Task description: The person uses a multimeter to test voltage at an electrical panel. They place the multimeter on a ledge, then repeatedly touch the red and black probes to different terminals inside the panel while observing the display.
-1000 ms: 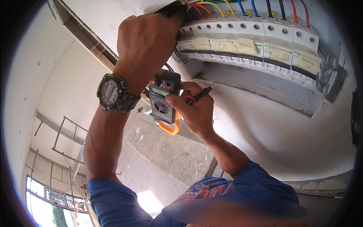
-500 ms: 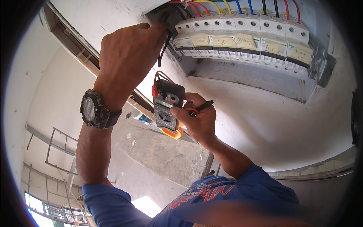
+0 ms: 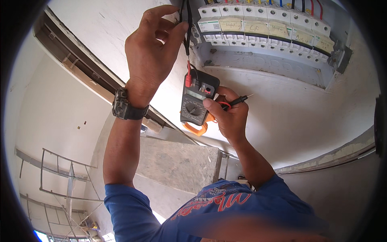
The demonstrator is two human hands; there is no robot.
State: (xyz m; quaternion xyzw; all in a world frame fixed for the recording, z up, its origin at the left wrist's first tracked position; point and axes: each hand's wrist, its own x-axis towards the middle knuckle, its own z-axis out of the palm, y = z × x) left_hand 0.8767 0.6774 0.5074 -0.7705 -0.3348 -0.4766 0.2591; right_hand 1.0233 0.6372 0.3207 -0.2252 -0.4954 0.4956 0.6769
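Apparent lead handling: left hand (image 3: 150, 54), thumb and forefinger parted beside black test lead (image 3: 187, 45); right hand (image 3: 232, 117), fingers wrapping clamp meter (image 3: 196, 99). Next move likely needs steady lead control.

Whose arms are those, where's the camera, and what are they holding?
There's no robot, just a person, with a camera on their head looking down. The right hand holds a dark meter, a measuring tool, and a black probe. The left hand, with a watch on its wrist, is at a black lead; I can't tell whether it's pinching it. White switches sit in a grey box. Lower down is a grey slab.
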